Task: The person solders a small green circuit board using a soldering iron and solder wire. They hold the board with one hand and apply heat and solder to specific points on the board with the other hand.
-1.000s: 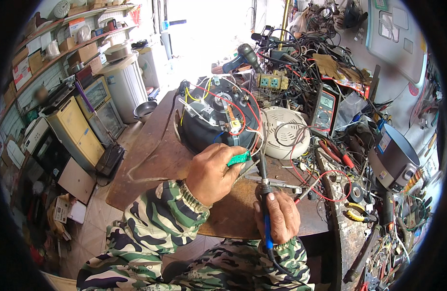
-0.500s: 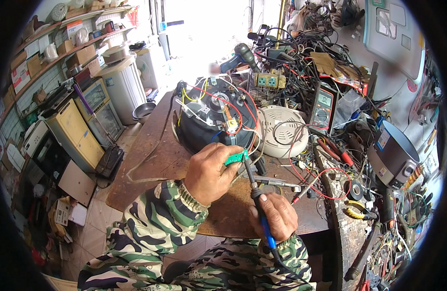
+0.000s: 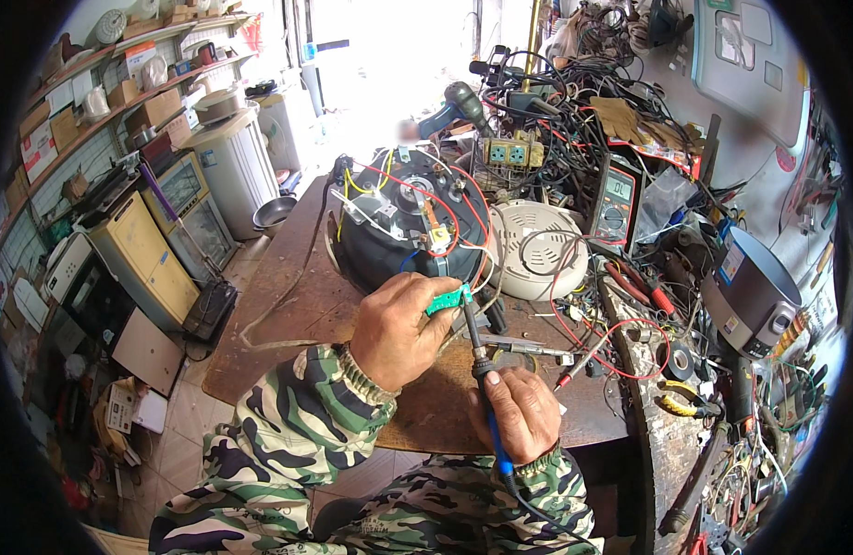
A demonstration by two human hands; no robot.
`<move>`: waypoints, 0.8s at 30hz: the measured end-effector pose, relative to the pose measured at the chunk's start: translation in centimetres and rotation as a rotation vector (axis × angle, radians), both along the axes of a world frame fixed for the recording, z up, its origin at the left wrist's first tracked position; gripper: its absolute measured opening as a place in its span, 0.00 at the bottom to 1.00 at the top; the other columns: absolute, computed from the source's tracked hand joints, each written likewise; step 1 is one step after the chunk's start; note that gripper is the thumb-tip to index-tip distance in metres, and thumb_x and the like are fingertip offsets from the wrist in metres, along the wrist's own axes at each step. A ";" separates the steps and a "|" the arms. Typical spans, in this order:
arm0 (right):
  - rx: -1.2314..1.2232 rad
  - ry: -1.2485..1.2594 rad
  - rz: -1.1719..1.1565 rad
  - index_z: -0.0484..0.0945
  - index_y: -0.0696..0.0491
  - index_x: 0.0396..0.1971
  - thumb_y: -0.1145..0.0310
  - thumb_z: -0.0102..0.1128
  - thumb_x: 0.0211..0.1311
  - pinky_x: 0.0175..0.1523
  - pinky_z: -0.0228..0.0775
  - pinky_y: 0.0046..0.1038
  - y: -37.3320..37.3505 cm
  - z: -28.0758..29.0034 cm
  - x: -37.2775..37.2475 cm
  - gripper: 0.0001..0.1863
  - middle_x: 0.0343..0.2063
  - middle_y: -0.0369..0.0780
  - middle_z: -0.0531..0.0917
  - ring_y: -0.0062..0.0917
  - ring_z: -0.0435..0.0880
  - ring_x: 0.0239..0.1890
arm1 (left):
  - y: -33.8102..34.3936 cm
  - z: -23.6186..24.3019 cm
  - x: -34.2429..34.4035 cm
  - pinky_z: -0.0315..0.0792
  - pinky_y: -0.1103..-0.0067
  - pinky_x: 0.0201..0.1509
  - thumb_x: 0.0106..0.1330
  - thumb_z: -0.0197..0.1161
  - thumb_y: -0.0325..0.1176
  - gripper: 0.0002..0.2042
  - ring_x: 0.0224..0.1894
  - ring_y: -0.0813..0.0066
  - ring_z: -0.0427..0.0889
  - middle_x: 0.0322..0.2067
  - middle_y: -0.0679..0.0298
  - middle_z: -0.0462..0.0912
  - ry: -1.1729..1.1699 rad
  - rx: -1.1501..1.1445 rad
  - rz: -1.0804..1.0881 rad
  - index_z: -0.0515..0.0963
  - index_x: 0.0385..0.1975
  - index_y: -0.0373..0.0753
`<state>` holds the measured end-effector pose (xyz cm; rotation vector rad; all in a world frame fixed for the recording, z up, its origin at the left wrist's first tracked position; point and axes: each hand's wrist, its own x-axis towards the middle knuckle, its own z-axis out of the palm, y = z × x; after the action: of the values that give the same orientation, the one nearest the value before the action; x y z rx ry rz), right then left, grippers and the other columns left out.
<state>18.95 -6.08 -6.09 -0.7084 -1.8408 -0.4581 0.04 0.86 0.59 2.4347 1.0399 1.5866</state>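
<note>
Between the thumb and fingers of my left hand [image 3: 396, 326] is a small green circuit board [image 3: 447, 300], held up in front of a dark round appliance base. My right hand [image 3: 521, 413] is closed around the handle of a soldering iron [image 3: 488, 388] with a blue lower part. The iron slants up and to the left, and its tip meets or nearly meets the board's right end. That appliance base [image 3: 400, 227] lies with its wired underside up, carrying red, yellow and white wires. Its right side borders a cream vented cover [image 3: 540, 250].
A multimeter [image 3: 616, 203] leans at the right near a tangled heap of cables [image 3: 565, 120]. A grey cooker shell [image 3: 752, 291], yellow-handled pliers [image 3: 682, 400] and a black tape roll [image 3: 679, 362] lie along the right side. A dark cord [image 3: 297, 277] crosses the wooden table [image 3: 260, 370].
My right hand and the soldering iron have shifted slightly left, and the iron stands a little steeper. The green board and my left hand have moved very slightly left.
</note>
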 end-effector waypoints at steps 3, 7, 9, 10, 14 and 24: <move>0.031 -0.007 -0.040 0.80 0.65 0.44 0.81 0.71 0.50 0.39 0.81 0.37 -0.1 0.7 -0.8 0.19 0.32 0.47 0.82 0.37 0.85 0.32 | 0.1 0.0 0.1 0.78 0.70 0.39 0.56 0.70 0.21 0.13 0.37 0.56 0.85 0.34 0.55 0.85 0.005 0.000 0.006 0.82 0.42 0.35; 0.076 -0.091 -0.042 0.80 0.67 0.44 0.82 0.66 0.54 0.39 0.81 0.37 0.1 0.4 -0.7 0.16 0.31 0.48 0.82 0.37 0.85 0.32 | 0.2 -0.1 0.0 0.78 0.70 0.39 0.56 0.70 0.21 0.13 0.36 0.57 0.85 0.33 0.55 0.85 0.010 0.010 0.008 0.82 0.42 0.35; 0.033 -0.030 -0.228 0.80 0.67 0.46 0.82 0.66 0.54 0.40 0.80 0.39 0.3 -0.2 -0.4 0.17 0.33 0.49 0.82 0.39 0.85 0.33 | 0.1 -0.1 0.0 0.78 0.70 0.39 0.56 0.71 0.21 0.13 0.36 0.57 0.85 0.33 0.55 0.85 0.005 0.013 0.006 0.82 0.42 0.35; 0.058 0.038 -0.271 0.79 0.67 0.46 0.82 0.65 0.55 0.39 0.80 0.39 0.4 0.1 0.3 0.17 0.33 0.49 0.82 0.40 0.84 0.33 | -0.2 -0.1 0.0 0.78 0.70 0.39 0.56 0.71 0.21 0.13 0.36 0.57 0.85 0.33 0.55 0.85 0.003 0.012 0.006 0.82 0.42 0.35; 0.065 -0.001 -0.200 0.77 0.67 0.48 0.84 0.63 0.54 0.45 0.81 0.43 -0.7 0.2 1.4 0.19 0.38 0.51 0.81 0.43 0.84 0.37 | -0.3 -0.1 0.0 0.78 0.71 0.39 0.54 0.72 0.20 0.14 0.35 0.58 0.85 0.34 0.55 0.85 0.000 0.059 -0.007 0.82 0.42 0.34; 0.007 0.078 0.018 0.76 0.63 0.47 0.79 0.63 0.53 0.45 0.80 0.48 -0.4 -1.2 1.2 0.19 0.40 0.54 0.82 0.47 0.84 0.39 | -0.1 -0.1 0.0 0.78 0.70 0.40 0.53 0.73 0.21 0.15 0.35 0.58 0.85 0.34 0.55 0.85 -0.005 0.082 -0.001 0.83 0.42 0.34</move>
<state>20.19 -6.52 -7.32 -0.6953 -1.7707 -0.4195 0.05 0.79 0.50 2.4810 0.9919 1.6658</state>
